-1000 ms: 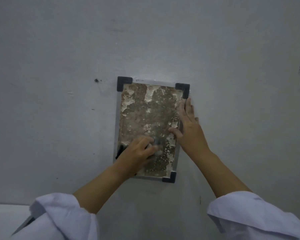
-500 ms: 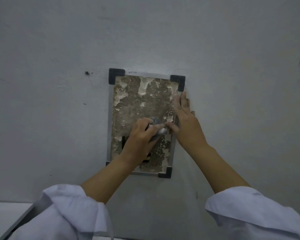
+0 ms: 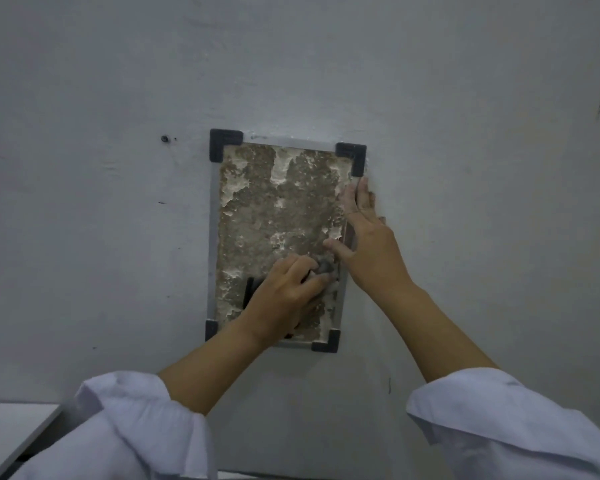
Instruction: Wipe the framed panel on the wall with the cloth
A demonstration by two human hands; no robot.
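A framed panel (image 3: 274, 209) hangs on the grey wall, its brown surface mottled with pale patches inside a silver frame with black corner pieces. My left hand (image 3: 288, 292) presses a small grey cloth (image 3: 324, 266) against the panel's lower right part, fingers curled around it. My right hand (image 3: 368, 244) lies flat on the frame's right edge, fingers pointing up and thumb resting on the panel just above the cloth. A black mark shows on the panel beside my left wrist.
The grey wall (image 3: 465, 133) fills the view, with a small dark hole (image 3: 164, 138) left of the frame's top corner. A white surface edge (image 3: 11, 431) sits at the bottom left. White sleeves cover both forearms.
My left hand with the cloth went from the lower middle of the panel up and right toward my right thumb, then dropped slightly. My right hand stayed on the frame's right edge.
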